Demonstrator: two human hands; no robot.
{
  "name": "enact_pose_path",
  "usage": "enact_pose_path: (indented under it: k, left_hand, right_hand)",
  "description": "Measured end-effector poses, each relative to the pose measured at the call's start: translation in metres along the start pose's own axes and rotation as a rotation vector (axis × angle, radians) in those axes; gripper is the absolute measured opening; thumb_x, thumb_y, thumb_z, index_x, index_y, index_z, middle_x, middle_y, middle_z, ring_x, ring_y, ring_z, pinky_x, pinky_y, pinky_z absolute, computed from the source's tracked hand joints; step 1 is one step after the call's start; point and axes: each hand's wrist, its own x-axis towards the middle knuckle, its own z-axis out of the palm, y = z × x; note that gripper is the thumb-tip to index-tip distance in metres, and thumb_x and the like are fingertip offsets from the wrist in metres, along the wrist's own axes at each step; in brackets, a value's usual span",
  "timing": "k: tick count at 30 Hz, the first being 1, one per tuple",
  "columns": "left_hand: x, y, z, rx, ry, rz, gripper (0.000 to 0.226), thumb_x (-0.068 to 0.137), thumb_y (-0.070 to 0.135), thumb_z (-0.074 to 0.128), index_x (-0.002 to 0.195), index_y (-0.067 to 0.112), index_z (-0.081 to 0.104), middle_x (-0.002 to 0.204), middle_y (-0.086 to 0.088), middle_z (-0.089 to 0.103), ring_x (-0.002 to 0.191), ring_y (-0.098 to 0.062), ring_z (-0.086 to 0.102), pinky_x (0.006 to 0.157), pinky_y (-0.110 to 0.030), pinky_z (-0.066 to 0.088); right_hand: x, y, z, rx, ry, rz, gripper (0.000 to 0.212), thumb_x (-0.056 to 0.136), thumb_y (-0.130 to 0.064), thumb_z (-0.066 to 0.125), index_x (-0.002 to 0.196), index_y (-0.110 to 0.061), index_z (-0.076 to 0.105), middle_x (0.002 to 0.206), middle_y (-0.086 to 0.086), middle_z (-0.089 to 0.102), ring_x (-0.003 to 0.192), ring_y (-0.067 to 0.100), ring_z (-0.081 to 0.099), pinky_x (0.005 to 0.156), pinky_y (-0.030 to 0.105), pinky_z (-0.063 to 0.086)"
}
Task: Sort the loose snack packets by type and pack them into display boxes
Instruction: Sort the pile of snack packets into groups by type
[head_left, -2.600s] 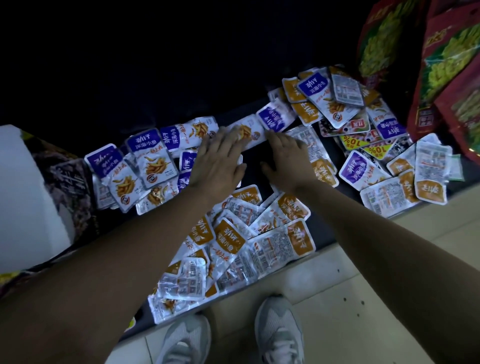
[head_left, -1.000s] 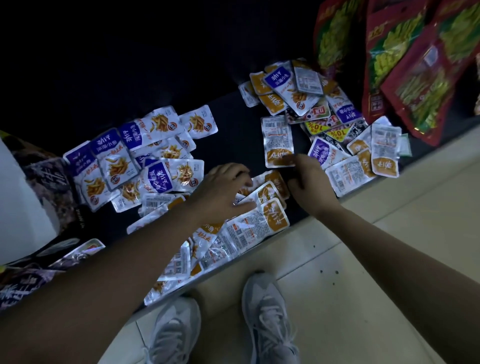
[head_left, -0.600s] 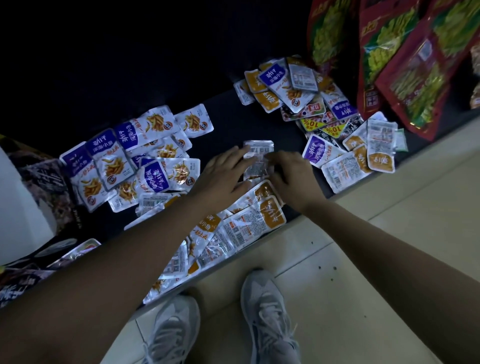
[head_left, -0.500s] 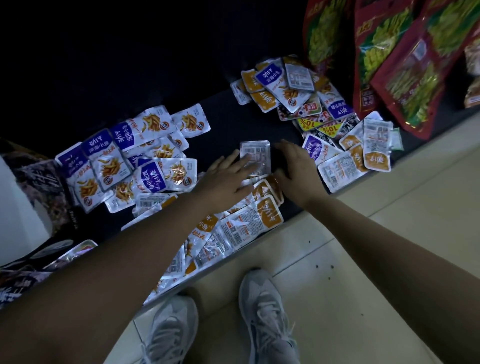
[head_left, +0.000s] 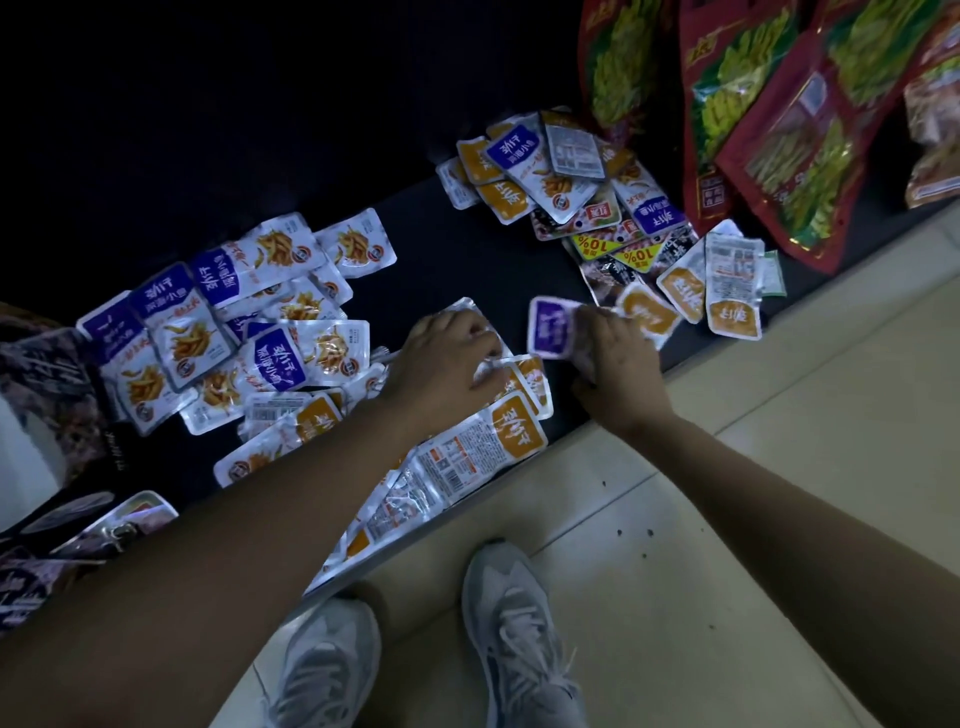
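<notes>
Head view, dim light. Sorting part done, packing not begun – no display box plainly in sight.

- Purple pile (head_left: 208, 322) gathered at left of the counter (head_left: 457, 260); orange pile (head_left: 467, 457) at the near edge.
- Mixed heap (head_left: 597, 208) at right, unsorted.
- Left hand (head_left: 452, 364): fingers curled over a silver-backed packet (head_left: 470, 307) atop the orange pile.
- Right hand (head_left: 621, 369): pinches a purple packet (head_left: 549, 326) beside the heap – likely bound for the purple pile.
</notes>
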Motion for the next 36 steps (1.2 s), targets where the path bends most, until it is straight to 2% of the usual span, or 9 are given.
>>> enact_pose_path:
  k: [4, 9, 15, 20, 23, 26, 30, 33, 36]
  left_hand:
    - [0.013, 0.007, -0.004, 0.033, 0.052, -0.052, 0.039, 0.093, 0.043, 0.048, 0.115, 0.014, 0.061, 0.116, -0.007, 0.052, 0.113, -0.023, 0.045, 0.094, -0.035, 0.033]
    - [0.051, 0.026, -0.004, -0.084, -0.049, -0.220, 0.064, 0.094, 0.047, 0.049, 0.147, 0.015, 0.033, 0.147, -0.006, 0.036, 0.134, -0.025, 0.028, 0.106, -0.037, 0.026]
    - [0.071, 0.038, 0.005, -0.075, -0.036, -0.323, 0.031, 0.084, 0.043, 0.068, 0.109, 0.024, 0.064, 0.121, -0.005, 0.053, 0.121, -0.027, 0.036, 0.097, -0.036, 0.029]
    - [0.067, 0.034, -0.010, -0.637, 0.208, -0.408, 0.019, 0.092, 0.020, 0.063, 0.108, 0.010, 0.060, 0.107, -0.006, 0.063, 0.096, -0.017, 0.057, 0.077, -0.026, 0.044]
    - [0.058, 0.029, -0.032, -0.803, 0.278, -0.331, 0.011, 0.091, 0.015, 0.063, 0.100, 0.013, 0.056, 0.096, -0.002, 0.062, 0.086, -0.018, 0.063, 0.068, -0.030, 0.052]
    - [0.038, 0.014, -0.055, -0.865, 0.245, -0.359, 0.008, 0.093, 0.013, 0.060, 0.099, 0.014, 0.054, 0.097, -0.005, 0.061, 0.091, -0.024, 0.064, 0.077, -0.036, 0.053]
    - [-0.010, -0.021, -0.075, -0.852, 0.133, -0.479, 0.017, 0.090, 0.013, 0.065, 0.103, 0.013, 0.055, 0.096, -0.004, 0.059, 0.085, -0.019, 0.061, 0.075, -0.034, 0.057]
    - [-0.048, -0.038, -0.084, -0.897, 0.019, -0.590, 0.031, 0.085, 0.014, 0.070, 0.111, 0.011, 0.055, 0.093, -0.002, 0.061, 0.081, -0.017, 0.061, 0.054, -0.015, 0.051]
    - [-0.068, -0.065, -0.087, -0.907, 0.270, -0.733, 0.036, 0.091, 0.012, 0.064, 0.123, 0.003, 0.052, 0.106, -0.013, 0.059, 0.095, -0.028, 0.059, 0.067, -0.028, 0.057]
  right_hand:
    - [-0.004, 0.000, 0.004, 0.132, 0.047, -0.095, 0.074, 0.074, -0.010, 0.075, 0.140, -0.002, 0.042, 0.132, 0.020, 0.050, 0.118, 0.038, 0.044, 0.095, 0.046, 0.041]
    - [-0.003, 0.008, 0.001, 0.342, 0.096, -0.038, 0.066, 0.077, -0.011, 0.072, 0.137, -0.006, 0.044, 0.129, 0.015, 0.052, 0.120, 0.029, 0.045, 0.092, 0.030, 0.035]
    - [-0.006, 0.022, 0.001, 0.375, 0.103, -0.031, 0.058, 0.076, -0.010, 0.070, 0.129, -0.004, 0.049, 0.127, 0.017, 0.050, 0.119, 0.032, 0.043, 0.096, 0.039, 0.041]
    - [0.001, 0.022, -0.008, 0.340, 0.201, -0.037, 0.064, 0.083, -0.029, 0.061, 0.141, -0.009, 0.041, 0.151, 0.012, 0.033, 0.134, 0.029, 0.033, 0.105, 0.031, 0.025]
    - [0.008, 0.005, -0.020, 0.578, 0.289, -0.024, 0.070, 0.088, -0.037, 0.059, 0.147, -0.011, 0.031, 0.149, 0.006, 0.034, 0.136, 0.023, 0.035, 0.109, 0.034, 0.033]
    - [0.019, -0.024, -0.027, 0.949, 0.177, 0.070, 0.066, 0.089, -0.024, 0.066, 0.144, -0.015, 0.031, 0.139, 0.004, 0.046, 0.127, 0.020, 0.049, 0.101, 0.037, 0.047]
    - [0.029, -0.068, -0.017, 1.095, -0.061, 0.193, 0.032, 0.087, 0.001, 0.066, 0.104, -0.020, 0.049, 0.109, 0.020, 0.061, 0.099, 0.036, 0.064, 0.076, 0.046, 0.055]
    - [0.028, -0.100, -0.005, 1.104, -0.156, 0.189, 0.031, 0.090, 0.000, 0.062, 0.113, -0.018, 0.049, 0.097, 0.013, 0.058, 0.091, 0.032, 0.063, 0.072, 0.043, 0.055]
    - [0.027, -0.123, 0.004, 1.023, -0.229, 0.119, 0.044, 0.094, -0.007, 0.058, 0.134, -0.014, 0.042, 0.110, 0.009, 0.055, 0.101, 0.028, 0.059, 0.077, 0.038, 0.054]
